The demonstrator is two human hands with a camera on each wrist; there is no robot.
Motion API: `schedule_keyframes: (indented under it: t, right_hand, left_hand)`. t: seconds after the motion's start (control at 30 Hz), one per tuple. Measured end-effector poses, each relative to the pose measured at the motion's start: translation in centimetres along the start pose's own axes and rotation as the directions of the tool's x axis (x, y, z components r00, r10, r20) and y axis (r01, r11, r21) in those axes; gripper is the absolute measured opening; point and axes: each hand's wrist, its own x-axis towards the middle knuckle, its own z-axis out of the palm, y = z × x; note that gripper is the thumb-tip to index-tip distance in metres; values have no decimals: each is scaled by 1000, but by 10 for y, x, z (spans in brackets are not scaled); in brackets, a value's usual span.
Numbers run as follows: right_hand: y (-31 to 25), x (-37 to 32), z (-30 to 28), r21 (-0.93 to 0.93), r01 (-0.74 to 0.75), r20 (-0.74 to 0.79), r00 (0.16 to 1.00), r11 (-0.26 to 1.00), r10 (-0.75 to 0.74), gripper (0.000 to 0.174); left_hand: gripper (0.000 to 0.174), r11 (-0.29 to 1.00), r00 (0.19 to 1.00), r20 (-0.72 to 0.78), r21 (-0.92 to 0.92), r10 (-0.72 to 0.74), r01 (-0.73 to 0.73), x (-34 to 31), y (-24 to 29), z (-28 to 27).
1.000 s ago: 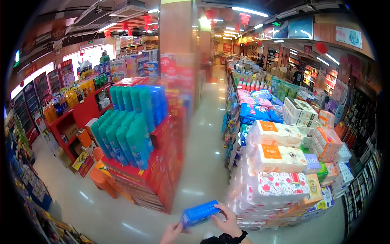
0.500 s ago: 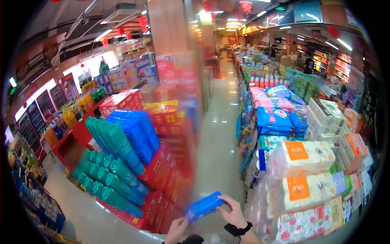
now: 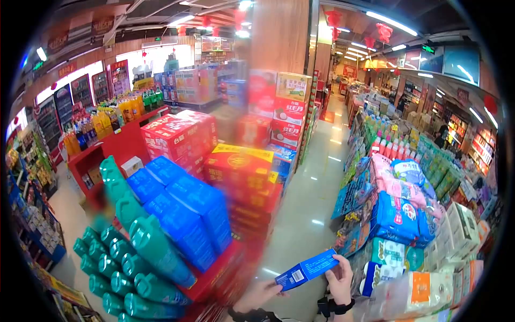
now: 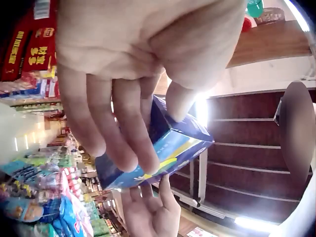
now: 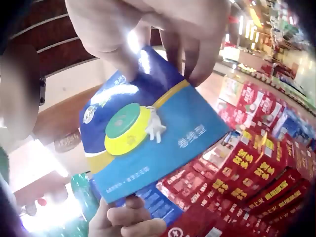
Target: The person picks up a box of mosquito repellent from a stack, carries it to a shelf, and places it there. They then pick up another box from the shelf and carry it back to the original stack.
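Inside a brightly lit store, a pale, glossy aisle floor (image 3: 316,188) runs back between crowded displays. Left of the aisle floor rises a tall pillar (image 3: 279,37) clad in brown wood-look panels. Nearer on that side of the aisle floor stand red cardboard cartons with yellow tops (image 3: 241,161), partly blurred; farther left of it sit blue, block-shaped packs (image 3: 182,214) and, farther left again, ranks of teal plastic bottles (image 3: 153,241). Right of the aisle floor, soft blue plastic packs (image 3: 396,217) lie beyond white, plastic-wrapped packs with an orange panel (image 3: 421,290).

Above the near end of the aisle floor, a blue, flat-faced cardboard box (image 3: 316,265) is held at a tilt, its right end higher than its left in the head view. Two hands clamp it, apart from each other at opposite ends: the left hand (image 3: 260,295) grips the lower end, and the right hand (image 3: 340,282) pinches the raised end between thumb and fingers. A black band (image 3: 338,308) circles each wrist. On the box's front, the right wrist view shows a printed green-and-yellow round device (image 5: 126,128) beside a white, glove-like figure (image 5: 155,123). A white barcode label (image 3: 296,276) sits toward the left hand's end.
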Motion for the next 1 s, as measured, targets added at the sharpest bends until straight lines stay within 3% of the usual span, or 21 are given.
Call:
schedule_keyframes:
  t: [0.03,0.07,0.17,0.2,0.3,0.33,0.37,0.43,0.47,0.57,0.6,0.63,0.7,0.73,0.77,0.83,0.9,0.97,1.0]
  right_hand:
    - [6,22,5,25,31,36,999,999,-32,47]
    - [11,46,11,53,65,77,995,996,-69,46]
    - [17,99,27,105,14,171,985,994,-32,45]
    - [17,117,38,139,-11,202,979,990,-17,44]
    - [35,171,66,215,17,355,930,976,-94,43]
    - [39,189,76,248,18,419,900,969,-124,43]
    - [45,203,83,279,0,490,860,960,-142,43]
    - [49,240,101,349,-44,581,794,936,-179,45]
    - [43,258,113,379,-58,626,751,924,-209,45]
    - [34,309,150,524,-30,696,590,851,-409,45]
    - [24,325,169,580,21,702,493,814,-513,48]
    - [24,334,184,611,12,692,477,791,-542,45]
    - [4,350,216,672,-44,683,421,739,-597,42]
    - [-7,359,229,699,-51,677,369,713,-637,45]
    - [-19,368,242,725,-63,667,316,686,-675,49]
    - [-43,381,271,790,-59,608,213,611,-765,53]
    - [-65,388,299,852,-53,523,117,521,-844,51]
    - [-77,387,325,861,-108,499,-13,497,-867,48]
    - [-83,383,338,851,-148,499,-64,503,-864,46]
  left_hand:
    - [27,999,1000,5,46,12,-12,17,10,-15]
    - [22,994,994,10,1,108,-108,39,-29,-24]
    - [21,981,983,-57,90,175,-170,50,17,-46]
    - [16,961,951,-137,48,276,-272,55,21,-49]
    - [21,873,755,-449,333,479,-356,57,48,-49]
    - [11,802,856,-517,-523,-29,-289,69,47,-52]
    - [9,912,806,-578,-252,125,-323,69,48,-52]
    - [5,913,696,-596,322,401,-250,58,89,-53]
    - [6,922,681,-631,337,371,-189,59,93,-53]
    - [9,752,500,-590,621,634,-221,68,108,-51]
    - [11,803,453,-673,559,585,-207,71,113,-44]
    - [10,757,347,-673,599,653,-262,79,120,-42]
    - [10,790,330,-746,614,578,6,82,121,-33]
    - [9,752,240,-750,651,616,105,82,145,-27]
    - [10,790,38,-792,610,609,64,90,147,-25]
    - [19,876,-219,-851,445,478,185,87,115,-20]
    - [26,922,-428,-817,323,386,215,82,101,-17]
    - [28,937,-689,-675,350,263,14,106,152,-18]
    - [27,936,-701,-649,345,294,74,104,159,-18]
